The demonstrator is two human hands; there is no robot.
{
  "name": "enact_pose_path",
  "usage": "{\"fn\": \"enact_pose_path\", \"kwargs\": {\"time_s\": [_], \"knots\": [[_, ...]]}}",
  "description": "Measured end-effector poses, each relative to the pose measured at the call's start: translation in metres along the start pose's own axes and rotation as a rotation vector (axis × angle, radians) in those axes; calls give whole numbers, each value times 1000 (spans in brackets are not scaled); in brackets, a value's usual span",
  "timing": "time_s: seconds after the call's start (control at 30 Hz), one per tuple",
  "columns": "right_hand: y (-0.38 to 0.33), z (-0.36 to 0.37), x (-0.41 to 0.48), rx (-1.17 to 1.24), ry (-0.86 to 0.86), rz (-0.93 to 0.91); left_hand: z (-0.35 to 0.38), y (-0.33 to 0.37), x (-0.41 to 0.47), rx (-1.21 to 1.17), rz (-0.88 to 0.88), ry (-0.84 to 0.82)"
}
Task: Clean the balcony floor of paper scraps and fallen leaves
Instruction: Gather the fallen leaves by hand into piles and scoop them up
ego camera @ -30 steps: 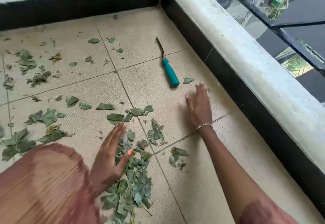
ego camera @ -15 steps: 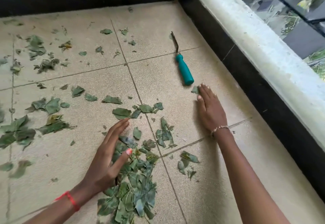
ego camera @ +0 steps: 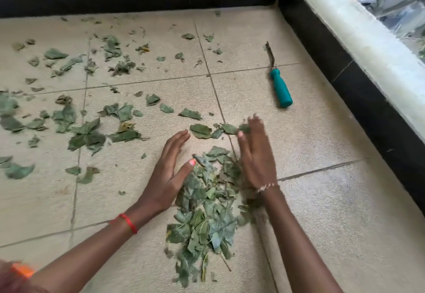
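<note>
Nearest you, the leaf pile (ego camera: 207,205) lies on the floor (ego camera: 345,223) between your forearms. Your left hand (ego camera: 167,173) stands on its edge against the pile's left side, fingers straight and together, thumb spread onto the leaves. Your right hand (ego camera: 257,154) flanks the pile's right side, fingers also straight, blurred, gripping nothing. Just past your fingertips lie a few loose leaves (ego camera: 202,130). More torn leaves (ego camera: 87,136) are scattered over the tiles to the left and farther back. Off to the right, a tool (ego camera: 281,90) with a teal handle lies near the dark wall (ego camera: 340,81), apart from both hands.
</note>
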State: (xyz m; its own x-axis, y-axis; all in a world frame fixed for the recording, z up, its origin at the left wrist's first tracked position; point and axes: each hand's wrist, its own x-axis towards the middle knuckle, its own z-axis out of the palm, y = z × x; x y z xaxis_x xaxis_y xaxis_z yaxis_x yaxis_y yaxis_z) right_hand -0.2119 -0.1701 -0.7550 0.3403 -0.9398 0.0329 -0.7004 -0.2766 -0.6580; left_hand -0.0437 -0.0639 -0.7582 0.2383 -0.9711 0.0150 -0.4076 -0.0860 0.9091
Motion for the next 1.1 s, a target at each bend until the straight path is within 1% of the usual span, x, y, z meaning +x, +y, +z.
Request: {"fn": "enact_pose_path", "kwargs": {"time_s": [0.03, 0.1, 0.13, 0.2, 0.27, 0.33, 0.37, 0.4, 0.43, 0.47, 0.53, 0.57, 0.63, 0.7, 0.77, 0.9, 0.97, 1.03, 1.1], "knots": [[3, -1, 13, -75, -2, 41, -4, -2, -1, 28, -7, 12], [3, 5, 30, -221, -60, 79, -12, -8, -6, 101, -29, 28], [0, 10, 35, -268, -92, 55, -16, -10, -7, 144, -39, 29], [-14, 24, 37, -305, -166, -60, -24, -15, -10, 238, -55, 29], [-34, 34, 28, -266, -289, -196, -29, -18, -13, 287, -63, 15], [-50, 34, 12, -94, -445, -286, -30, -17, -17, 303, -38, 3], [-55, 29, 3, 21, -489, -280, -29, -17, -19, 303, -27, 0], [-55, 23, -7, 116, -470, -240, -30, -16, -21, 291, -20, 1], [-52, 16, -17, 172, -372, -190, -30, -15, -21, 266, -18, 8], [-45, 9, -27, 175, -220, -131, -31, -15, -21, 240, -18, 15], [-25, -5, -51, 100, 53, 28, -33, -15, -20, 215, -25, 16], [-14, -10, -63, 42, 135, 118, -33, -15, -21, 212, -20, 11], [1, -16, -86, -74, 198, 270, -33, -16, -21, 210, -7, 4], [2, -6, -104, -191, 182, 320, -33, -16, -21, 193, -15, 6], [-11, 15, -113, -271, 129, 289, -34, -15, -21, 147, -30, 18], [-53, 57, -100, -261, 20, 188, -36, -14, -26, 87, -58, 22], [-69, 67, -81, -168, -47, 80, -39, -13, -29, 62, -82, 31], [-81, 66, -67, 65, -127, -13, -43, -12, -32, 38, -112, 45], [-82, 55, -70, 247, -124, -35, -48, -11, -34, 16, -124, 50]]}}
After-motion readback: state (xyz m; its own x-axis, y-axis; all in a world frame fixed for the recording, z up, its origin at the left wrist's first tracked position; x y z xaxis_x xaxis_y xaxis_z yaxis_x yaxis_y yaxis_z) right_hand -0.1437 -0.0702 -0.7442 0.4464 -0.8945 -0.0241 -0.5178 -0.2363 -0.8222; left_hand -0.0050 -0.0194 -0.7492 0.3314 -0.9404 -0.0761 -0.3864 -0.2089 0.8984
